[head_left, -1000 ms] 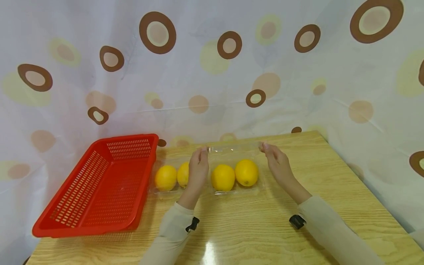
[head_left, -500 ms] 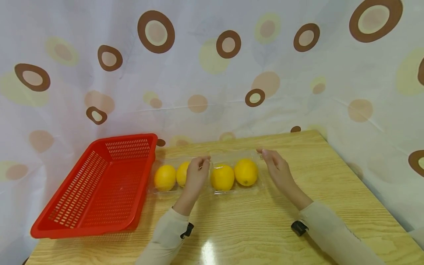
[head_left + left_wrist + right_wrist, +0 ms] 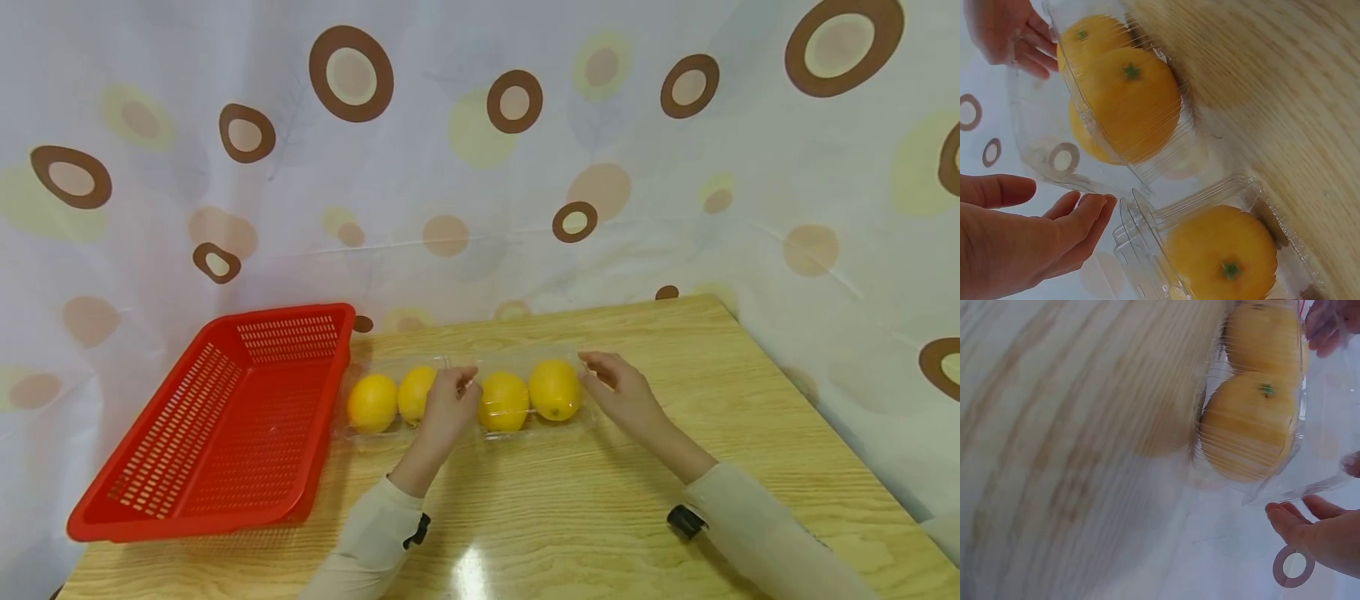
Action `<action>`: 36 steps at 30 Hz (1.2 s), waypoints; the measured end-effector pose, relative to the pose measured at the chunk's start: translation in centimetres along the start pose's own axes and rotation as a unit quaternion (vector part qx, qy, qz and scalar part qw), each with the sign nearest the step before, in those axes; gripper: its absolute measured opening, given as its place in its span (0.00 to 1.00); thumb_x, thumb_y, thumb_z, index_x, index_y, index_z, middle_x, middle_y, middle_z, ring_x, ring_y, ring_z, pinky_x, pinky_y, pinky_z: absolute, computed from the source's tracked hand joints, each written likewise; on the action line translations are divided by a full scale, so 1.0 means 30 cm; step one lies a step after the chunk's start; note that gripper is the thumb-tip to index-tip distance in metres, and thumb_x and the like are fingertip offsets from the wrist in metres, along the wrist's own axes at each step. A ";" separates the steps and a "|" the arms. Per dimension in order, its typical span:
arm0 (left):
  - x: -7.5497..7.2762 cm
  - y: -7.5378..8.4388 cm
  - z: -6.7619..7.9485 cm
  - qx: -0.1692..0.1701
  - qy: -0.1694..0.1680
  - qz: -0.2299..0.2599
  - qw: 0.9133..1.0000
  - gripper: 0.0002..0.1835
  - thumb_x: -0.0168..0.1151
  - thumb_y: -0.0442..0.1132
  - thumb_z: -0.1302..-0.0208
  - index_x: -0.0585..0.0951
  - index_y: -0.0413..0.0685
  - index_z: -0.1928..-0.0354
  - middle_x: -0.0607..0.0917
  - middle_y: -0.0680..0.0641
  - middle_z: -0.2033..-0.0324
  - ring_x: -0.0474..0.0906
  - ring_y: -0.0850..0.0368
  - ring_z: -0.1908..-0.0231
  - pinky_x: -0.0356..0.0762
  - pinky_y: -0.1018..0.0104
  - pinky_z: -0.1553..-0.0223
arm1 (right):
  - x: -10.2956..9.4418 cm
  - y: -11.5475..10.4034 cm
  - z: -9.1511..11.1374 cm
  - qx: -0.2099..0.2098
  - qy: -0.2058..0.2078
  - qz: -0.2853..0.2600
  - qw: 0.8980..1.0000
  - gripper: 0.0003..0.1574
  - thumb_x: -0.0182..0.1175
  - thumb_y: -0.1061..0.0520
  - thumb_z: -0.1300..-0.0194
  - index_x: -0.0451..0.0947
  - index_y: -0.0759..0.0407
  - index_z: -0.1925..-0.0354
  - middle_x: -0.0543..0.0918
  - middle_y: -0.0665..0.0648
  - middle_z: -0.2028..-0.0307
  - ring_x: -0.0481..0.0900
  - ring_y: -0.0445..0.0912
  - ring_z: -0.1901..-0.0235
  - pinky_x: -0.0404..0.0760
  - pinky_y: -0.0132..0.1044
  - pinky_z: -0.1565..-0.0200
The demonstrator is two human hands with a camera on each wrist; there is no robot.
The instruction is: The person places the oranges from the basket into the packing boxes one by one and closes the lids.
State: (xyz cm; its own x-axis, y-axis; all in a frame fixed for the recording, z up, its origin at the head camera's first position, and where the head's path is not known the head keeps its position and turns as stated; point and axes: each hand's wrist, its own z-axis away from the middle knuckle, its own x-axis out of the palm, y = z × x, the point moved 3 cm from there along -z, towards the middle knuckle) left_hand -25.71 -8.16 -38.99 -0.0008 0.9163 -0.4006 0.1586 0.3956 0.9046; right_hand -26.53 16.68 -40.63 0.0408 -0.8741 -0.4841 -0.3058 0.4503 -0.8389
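Two yellow-orange oranges with green stem ends, one of them the right-hand orange, sit in a clear plastic clamshell box. Its clear lid is tilted over the fruit, its free edge apart from the base. My left hand is at the lid's left side, fingers loosely bent and thumb apart from them. Across from it, my right hand has its fingers by the lid's right edge, with thumb and fingertips spread apart. Part of the lid is hard to make out because it is transparent.
A second clear box with two oranges stands just left, partly hidden by my left hand. Beyond it is a red perforated basket. Everything rests on a wooden table before a patterned curtain.
The lid has swung down toward the oranges from its raised position. Both hands came down with it, and their grip on its corners has loosened. Basket and fruit have stayed put.
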 end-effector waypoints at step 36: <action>0.050 -0.039 0.084 0.052 -0.066 -0.122 0.989 0.27 0.48 0.20 0.37 0.57 0.15 0.37 0.60 0.19 0.41 0.62 0.25 0.40 0.66 0.39 0.43 | -0.015 0.006 0.048 0.034 -0.146 0.044 0.988 0.31 0.50 0.67 0.29 0.54 0.87 0.37 0.67 0.83 0.43 0.71 0.70 0.44 0.76 0.51 0.47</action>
State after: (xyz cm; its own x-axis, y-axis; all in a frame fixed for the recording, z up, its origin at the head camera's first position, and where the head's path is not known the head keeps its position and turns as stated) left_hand -23.41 -7.41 -41.03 0.0764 0.7747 -0.6277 0.2713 0.5896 0.7607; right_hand -25.22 17.43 -40.92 0.2930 -0.7457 -0.5984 -0.2562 0.5417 -0.8006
